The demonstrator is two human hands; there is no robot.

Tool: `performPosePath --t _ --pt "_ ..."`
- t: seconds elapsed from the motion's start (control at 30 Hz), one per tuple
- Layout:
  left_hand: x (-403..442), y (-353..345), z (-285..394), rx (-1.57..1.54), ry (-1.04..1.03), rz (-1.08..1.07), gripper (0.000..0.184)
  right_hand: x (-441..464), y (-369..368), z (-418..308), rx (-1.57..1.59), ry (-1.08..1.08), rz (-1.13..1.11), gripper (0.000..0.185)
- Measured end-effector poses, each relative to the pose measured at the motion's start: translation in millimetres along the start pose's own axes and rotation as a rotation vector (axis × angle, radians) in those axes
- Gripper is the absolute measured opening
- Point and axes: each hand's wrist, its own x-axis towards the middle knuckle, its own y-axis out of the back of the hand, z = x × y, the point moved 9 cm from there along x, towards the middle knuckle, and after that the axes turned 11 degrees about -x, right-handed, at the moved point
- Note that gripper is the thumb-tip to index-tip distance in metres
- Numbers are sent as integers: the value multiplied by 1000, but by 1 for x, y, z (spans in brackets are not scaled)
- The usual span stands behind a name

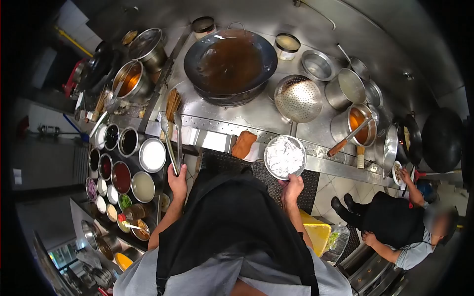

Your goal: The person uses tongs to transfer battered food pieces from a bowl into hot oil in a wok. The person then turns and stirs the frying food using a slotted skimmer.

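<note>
Gripping tongs [171,148] on one side, a bowl [267,166] of white pieces on the other

Both forearms reach forward from beside the dark apron [217,222], elbows low and bent. The left hand [178,181] is closed around the near end of the tongs, thumb raised along the metal. Their two arms stand spread and point away from the body, with the far ends near a bamboo brush [173,104]. The right hand [292,185] pinches the near rim of the bowl, its fingers partly hidden. The bowl, filled with white, powdery-looking pieces [285,154], is held before the apron at the near edge of the steel surface [207,141], just below the handle of a perforated ladle [298,98].

A brown block-like item [244,144] lies left of the bowl. Beyond, a large wok [188,64] holds dark brown liquid. Containers of sauces and ingredients [121,177] stand to the left of the tongs; pots [340,98] stand to the right of the ladle. At far right, another person [395,219] has one hand at a small dish [396,172].
</note>
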Motion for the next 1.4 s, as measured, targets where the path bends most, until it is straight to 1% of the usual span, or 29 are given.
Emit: performPosePath --t 0.07,0.1,0.17,0.27,0.37,0.4,0.5,0.6,0.7,0.8,0.9,0.97,1.03,1.07,1.1,1.17,1.2,1.23,1.3,1.37,1.4 --pt "-11 8 14 45 4 38 45 -2 -2 2 -4 1 -4 14" --pt "-20 -14 -4 1 19 43 45 15 9 -10 -12 42 -5 14" --pt "-28 -11 1 5 43 56 46 8 9 -10 3 37 -15 13" --pt "-18 -3 6 6 -7 56 48 8 -3 3 33 35 -16 13" --pt "-22 -5 12 20 -48 45 52 2 1 2 26 -2 -13 14" --pt "-23 -1 8 46 -37 73 55 1 1 2 13 -10 -26 16" --pt "-26 4 -9 7 -39 90 56 -2 1 -2 -8 1 -19 16" --pt "-27 4 -20 51 43 94 55 0 3 7 -5 -22 -2 16" --pt "-29 -7 -7 76 47 29 56 -3 3 7 6 -25 -3 15" --pt "-21 -13 1 135 -15 34 57 -4 -1 -3 -12 4 -12 16" --pt "-5 -14 -12 82 -22 -9 56 3 1 -5 -32 47 4 18" --pt "4 -18 -6 93 -25 -88 52 0 -4 -16 -28 74 -2 18" --pt "7 -33 32 110 -107 -232 48 4 -5 -22 -55 117 -6 18" --pt "12 -40 58 307 -304 -285 44 6 -7 -25 -71 139 -13 17" --pt "7 -58 100 417 -484 -363 44 9 -9 -28 -76 160 -22 17" --pt "9 -86 153 656 -530 -531 46 11 -13 -40 -92 201 -41 16" --pt "6 -103 183 742 -661 -606 46 7 -18 -49 -7 203 -26 8" --pt "3 -120 208 827 -794 -680 46 5 -22 -55 -2 200 -33 8" --pt "6 -147 241 959 -830 -772 44 3 -29 -62 7 194 -49 8" --pt "-2 -172 272 1050 -1016 -801 41 6 -31 -63 -3 200 -62 7" --pt "-5 -184 285 1045 -1064 -826 42 7 -33 -64 -5 203 -63 7"
